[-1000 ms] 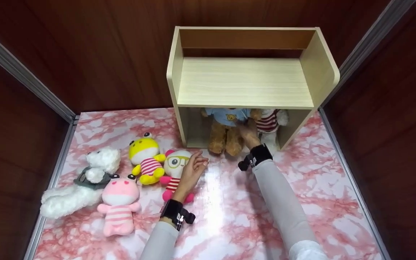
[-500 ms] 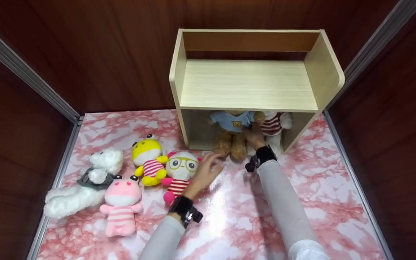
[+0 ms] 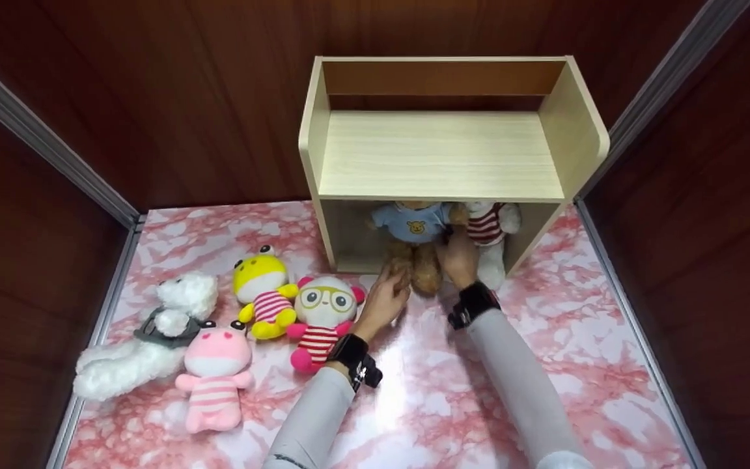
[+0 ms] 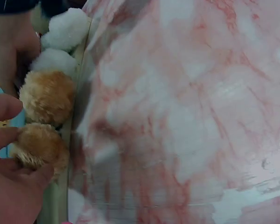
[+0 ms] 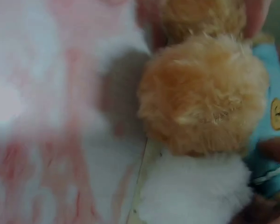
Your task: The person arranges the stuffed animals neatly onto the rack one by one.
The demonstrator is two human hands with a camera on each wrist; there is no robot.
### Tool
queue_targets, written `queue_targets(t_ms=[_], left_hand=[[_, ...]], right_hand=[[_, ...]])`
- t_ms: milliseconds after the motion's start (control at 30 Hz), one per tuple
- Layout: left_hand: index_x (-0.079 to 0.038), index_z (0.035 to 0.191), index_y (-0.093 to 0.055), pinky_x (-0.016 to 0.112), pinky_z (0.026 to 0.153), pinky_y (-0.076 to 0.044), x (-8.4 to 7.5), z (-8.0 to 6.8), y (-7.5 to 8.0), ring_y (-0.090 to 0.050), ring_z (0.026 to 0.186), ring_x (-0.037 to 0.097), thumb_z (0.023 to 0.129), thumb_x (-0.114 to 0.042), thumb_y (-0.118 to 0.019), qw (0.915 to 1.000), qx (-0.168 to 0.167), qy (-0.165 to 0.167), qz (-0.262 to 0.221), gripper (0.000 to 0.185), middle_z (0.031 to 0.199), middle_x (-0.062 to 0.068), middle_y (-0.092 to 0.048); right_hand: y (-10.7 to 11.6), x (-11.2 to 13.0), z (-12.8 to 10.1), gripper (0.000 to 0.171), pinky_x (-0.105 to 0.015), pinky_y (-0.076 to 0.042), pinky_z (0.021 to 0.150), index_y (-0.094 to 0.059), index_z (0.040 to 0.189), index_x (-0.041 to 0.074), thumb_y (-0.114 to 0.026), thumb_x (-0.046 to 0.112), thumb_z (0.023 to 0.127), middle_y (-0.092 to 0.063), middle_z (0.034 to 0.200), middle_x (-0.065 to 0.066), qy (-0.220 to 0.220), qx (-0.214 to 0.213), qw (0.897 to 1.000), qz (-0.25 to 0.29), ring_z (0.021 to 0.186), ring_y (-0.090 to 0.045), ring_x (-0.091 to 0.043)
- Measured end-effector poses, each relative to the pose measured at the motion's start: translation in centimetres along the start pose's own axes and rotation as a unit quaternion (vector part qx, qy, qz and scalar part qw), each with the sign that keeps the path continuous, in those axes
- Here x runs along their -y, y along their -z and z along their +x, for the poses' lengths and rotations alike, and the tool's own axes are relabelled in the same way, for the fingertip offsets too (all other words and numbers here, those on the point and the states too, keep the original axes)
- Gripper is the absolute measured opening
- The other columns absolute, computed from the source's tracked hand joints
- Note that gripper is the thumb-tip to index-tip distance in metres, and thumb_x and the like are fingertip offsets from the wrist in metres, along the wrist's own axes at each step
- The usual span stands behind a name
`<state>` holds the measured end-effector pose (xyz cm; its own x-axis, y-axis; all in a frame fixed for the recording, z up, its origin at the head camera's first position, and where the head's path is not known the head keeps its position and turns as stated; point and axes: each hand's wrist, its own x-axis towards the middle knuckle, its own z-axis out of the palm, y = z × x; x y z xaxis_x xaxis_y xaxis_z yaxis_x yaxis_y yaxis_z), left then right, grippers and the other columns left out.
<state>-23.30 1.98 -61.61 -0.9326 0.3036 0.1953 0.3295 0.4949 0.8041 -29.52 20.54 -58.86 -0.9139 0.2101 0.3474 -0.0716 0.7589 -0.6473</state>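
Observation:
A brown teddy bear in a blue shirt (image 3: pixel 417 223) sits in the shelf's lower compartment, its head mostly hidden under the middle board. My left hand (image 3: pixel 389 296) holds its left-side leg; in the left wrist view the thumb and fingers lie round the furry foot (image 4: pixel 39 147). At the bear's right side, my right hand (image 3: pixel 459 259) grips the body by the shirt; a finger (image 5: pixel 276 151) lies on the blue cloth in the right wrist view. A white plush toy in a red-striped top (image 3: pixel 487 228) sits beside the bear, against the right panel.
The pale wooden shelf (image 3: pixel 440 153) stands by the back wall. Left on the pink marbled surface (image 3: pixel 609 391) lie a panda with glasses (image 3: pixel 326 303), a yellow frog (image 3: pixel 263 293), a pink frog (image 3: pixel 217 374) and a white plush toy in a grey vest (image 3: pixel 186 296).
My left hand has moved right and forward from beside the panda to the bear's foot, and now holds it. My right hand stays at the bear's side, slightly shifted.

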Motion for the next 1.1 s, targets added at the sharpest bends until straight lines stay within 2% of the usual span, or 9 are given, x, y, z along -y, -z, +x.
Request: queue_targets(t_ms=[100, 200, 300, 400, 467, 600, 767, 900, 1100], left_hand=[[0.002, 0.136, -0.053, 0.036, 0.103, -0.041, 0.8, -0.3, 0.1, -0.048, 0.126, 0.036, 0.092, -0.005, -0.06, 0.9999, -0.015, -0.001, -0.006, 0.045, 0.151, 0.025, -0.03], [0.001, 0.134, -0.055, 0.036, 0.107, -0.036, 1.5, -0.4, 0.3, -0.044, 0.129, 0.035, 0.094, -0.006, -0.059, 0.9995, -0.029, 0.003, -0.014, 0.04, 0.151, 0.023, -0.033], [0.0, 0.133, -0.056, 0.037, 0.109, -0.032, 1.9, -0.4, 0.3, -0.041, 0.132, 0.035, 0.096, -0.008, -0.057, 0.9991, -0.036, 0.008, -0.022, 0.037, 0.15, 0.021, -0.035], [-0.002, 0.133, -0.057, 0.038, 0.11, -0.031, 2.0, -0.4, 0.2, -0.039, 0.134, 0.034, 0.097, -0.012, -0.057, 0.999, -0.036, 0.016, -0.02, 0.037, 0.149, 0.019, -0.037], [-0.003, 0.133, -0.057, 0.039, 0.111, -0.03, 1.9, -0.4, 0.0, -0.038, 0.135, 0.034, 0.097, -0.013, -0.057, 0.999, -0.035, 0.02, -0.017, 0.038, 0.149, 0.018, -0.038], [-0.002, 0.133, -0.057, 0.041, 0.111, -0.029, 1.5, -0.3, -0.1, -0.037, 0.135, 0.036, 0.096, -0.011, -0.058, 0.9991, -0.035, 0.019, -0.015, 0.038, 0.149, 0.019, -0.038], [0.0, 0.131, -0.058, 0.041, 0.107, -0.037, 0.7, -0.4, 0.3, -0.046, 0.127, 0.037, 0.093, -0.009, -0.06, 0.9995, -0.029, -0.001, -0.009, 0.039, 0.148, 0.024, -0.036], [-0.002, 0.131, -0.058, 0.041, 0.106, -0.037, -0.2, -0.8, 1.2, -0.045, 0.128, 0.037, 0.091, -0.011, -0.062, 0.9999, -0.01, 0.01, -0.002, 0.042, 0.149, 0.025, -0.033], [-0.006, 0.131, -0.059, 0.049, 0.106, -0.035, -1.1, -2.1, 3.5, -0.039, 0.132, 0.039, 0.091, -0.012, -0.062, 0.9998, -0.012, 0.014, -0.002, 0.041, 0.145, 0.024, -0.038]], right_hand=[[0.0, 0.2, -1.7, 0.021, -0.054, -0.049, 0.06, -0.066, 0.096, -0.002, -0.069, 0.018, 0.089, -0.064, 0.079, -0.019, 0.095, -0.031, 0.994, -0.047, 0.07, -0.061, -0.039], [-0.2, 0.2, -3.3, 0.027, -0.056, -0.048, 0.075, -0.071, 0.103, 0.007, -0.072, 0.028, 0.087, -0.066, 0.099, -0.017, 0.192, 0.004, 0.978, -0.08, 0.089, -0.061, -0.039], [-0.3, 0.0, -4.5, 0.045, -0.068, -0.035, 0.093, -0.069, 0.118, 0.016, -0.075, 0.042, 0.082, -0.06, 0.123, -0.018, 0.241, 0.046, 0.961, -0.127, 0.113, -0.053, -0.044], [-0.3, -0.6, -5.3, 0.051, -0.073, -0.025, 0.098, -0.069, 0.12, 0.022, -0.077, 0.048, 0.077, -0.053, 0.135, -0.019, 0.243, 0.051, 0.953, -0.174, 0.122, -0.047, -0.047], [-0.3, -1.0, -5.6, 0.048, -0.072, -0.028, 0.098, -0.07, 0.117, 0.022, -0.078, 0.045, 0.076, -0.052, 0.137, -0.019, 0.241, 0.047, 0.952, -0.183, 0.122, -0.047, -0.047], [-0.3, -1.6, -5.8, 0.047, -0.07, -0.035, 0.095, -0.07, 0.117, 0.019, -0.079, 0.04, 0.075, -0.048, 0.141, -0.02, 0.241, 0.048, 0.953, -0.176, 0.12, -0.048, -0.048], [-0.4, -2.3, -5.5, 0.048, -0.071, -0.025, 0.101, -0.067, 0.118, 0.017, -0.077, 0.036, 0.075, -0.048, 0.139, -0.023, 0.235, 0.055, 0.956, -0.167, 0.12, -0.046, -0.051], [0.0, -2.6, -5.4, 0.051, -0.072, -0.017, 0.104, -0.064, 0.122, 0.015, -0.076, 0.034, 0.076, -0.048, 0.139, -0.023, 0.222, 0.065, 0.962, -0.146, 0.123, -0.043, -0.051], [1.2, -2.4, -6.1, 0.055, -0.064, -0.029, 0.103, -0.06, 0.128, 0.006, -0.076, 0.023, 0.078, -0.053, 0.134, -0.022, 0.178, 0.047, 0.98, -0.069, 0.124, -0.044, -0.047]])
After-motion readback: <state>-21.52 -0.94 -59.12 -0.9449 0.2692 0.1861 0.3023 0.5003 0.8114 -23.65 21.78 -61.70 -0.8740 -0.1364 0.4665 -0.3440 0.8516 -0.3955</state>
